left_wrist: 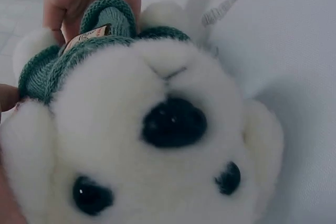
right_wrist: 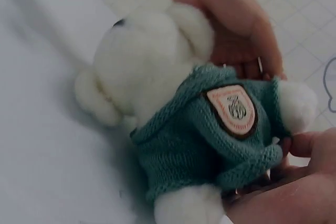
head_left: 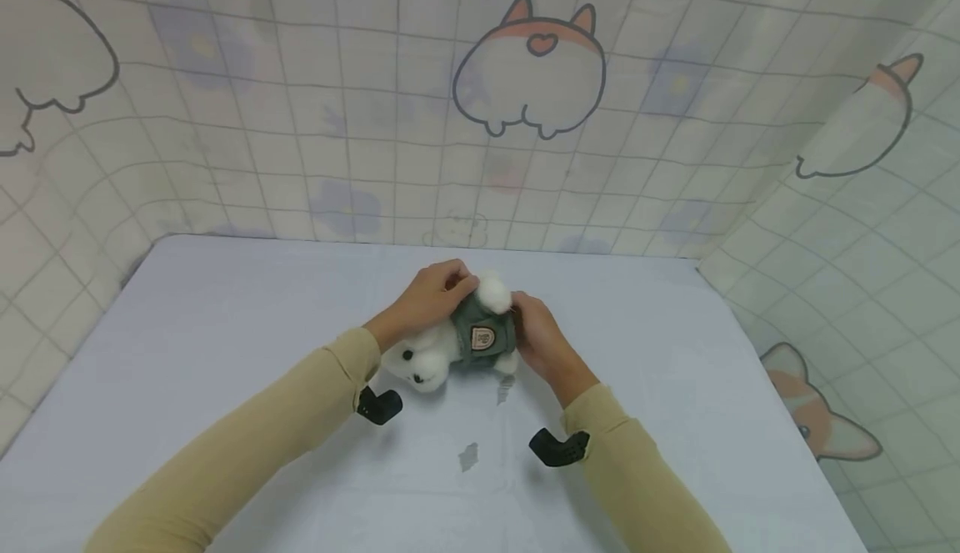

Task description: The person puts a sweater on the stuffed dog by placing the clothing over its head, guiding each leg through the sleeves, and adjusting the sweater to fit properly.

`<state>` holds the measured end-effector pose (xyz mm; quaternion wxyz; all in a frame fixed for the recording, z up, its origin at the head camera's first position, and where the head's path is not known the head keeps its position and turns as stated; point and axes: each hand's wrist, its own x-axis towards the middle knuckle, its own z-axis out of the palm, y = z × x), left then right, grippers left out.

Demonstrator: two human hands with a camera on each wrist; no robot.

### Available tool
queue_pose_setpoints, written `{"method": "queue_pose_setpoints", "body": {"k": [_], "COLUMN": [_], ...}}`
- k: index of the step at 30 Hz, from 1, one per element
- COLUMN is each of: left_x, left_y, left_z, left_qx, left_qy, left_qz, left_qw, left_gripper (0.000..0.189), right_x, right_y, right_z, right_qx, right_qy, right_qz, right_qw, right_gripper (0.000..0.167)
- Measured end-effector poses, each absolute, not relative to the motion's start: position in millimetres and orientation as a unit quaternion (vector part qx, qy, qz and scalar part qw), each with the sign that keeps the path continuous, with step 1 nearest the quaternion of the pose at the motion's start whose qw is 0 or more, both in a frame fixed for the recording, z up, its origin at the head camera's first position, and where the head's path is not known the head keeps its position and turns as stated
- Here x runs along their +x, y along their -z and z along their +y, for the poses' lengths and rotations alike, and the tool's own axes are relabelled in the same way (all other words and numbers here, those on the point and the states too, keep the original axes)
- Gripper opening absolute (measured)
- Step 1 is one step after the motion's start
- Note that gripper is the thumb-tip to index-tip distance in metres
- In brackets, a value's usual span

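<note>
A white plush toy (head_left: 427,357) with dark eyes and a black nose lies on its side on the table, head toward the left. It wears a green knitted sweater (right_wrist: 173,150) with a pale badge (right_wrist: 234,109) on it. My left hand (head_left: 433,296) holds the toy's upper side behind the head, its fingers partly hidden behind the body. Across from it, my right hand (head_left: 542,336) pinches the sweater's edge by a white paw (right_wrist: 296,106). The left wrist view is mostly filled by the toy's face (left_wrist: 157,129).
The table (head_left: 247,353) has a white cover with small grey patches (head_left: 468,456) in front of the toy. A checked curtain (head_left: 375,119) with cartoon animal prints stands behind and along both sides. Black wrist cameras (head_left: 558,448) hang below both sleeves.
</note>
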<state>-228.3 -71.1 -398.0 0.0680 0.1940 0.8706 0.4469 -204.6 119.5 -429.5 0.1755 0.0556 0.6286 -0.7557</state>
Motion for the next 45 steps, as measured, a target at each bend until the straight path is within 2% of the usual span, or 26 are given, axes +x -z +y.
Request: {"method": "queue_pose_setpoints", "body": {"k": [4,6,12,19,24,28,31,35,38,42,45], "left_x": [-228,-228,-228,-226,-220,-215,-213,-208,-203,-198,-196], "left_y": [400,401,404,403,403,406,408,408,408,412,418], "left_z": [-72,-75,-86,-90,-96,-106,-113,-122,-127,-132,-136], "left_qx": [0.201,0.203,0.201,0.232,0.254,0.263,0.268,0.257,0.242,0.226,0.213], "left_qy": [-0.446,-0.442,-0.444,-0.437,-0.407,-0.389,-0.387,-0.375,-0.364,-0.380,-0.399], "left_qz": [0.870,0.872,0.871,0.867,0.876,0.882,0.880,0.885,0.890,0.885,0.877], "left_qw": [0.059,0.056,0.056,0.059,0.048,0.051,0.065,0.100,0.127,0.148,0.161], "left_gripper": [0.022,0.022,0.022,0.023,0.030,0.035,0.039,0.053,0.065,0.077,0.086], "right_x": [-205,-206,-208,-207,-205,-206,-210,-217,-223,-230,-232], "right_y": [427,426,420,420,418,408,399,391,389,390,392], "right_z": [119,119,121,122,122,123,122,121,121,122,123], "right_qx": [0.082,0.080,0.033,-0.025,-0.046,-0.114,-0.177,-0.234,-0.252,-0.255,-0.245], "right_qy": [0.785,0.770,0.613,0.515,0.488,0.433,0.387,0.326,0.292,0.295,0.304], "right_qz": [0.591,0.614,0.774,0.846,0.869,0.894,0.904,0.916,0.922,0.918,0.917], "right_qw": [0.168,0.158,0.155,0.134,0.073,-0.004,-0.026,-0.015,0.014,0.065,0.081], "right_gripper": [0.030,0.032,0.061,0.056,0.054,0.057,0.056,0.052,0.054,0.059,0.064]}}
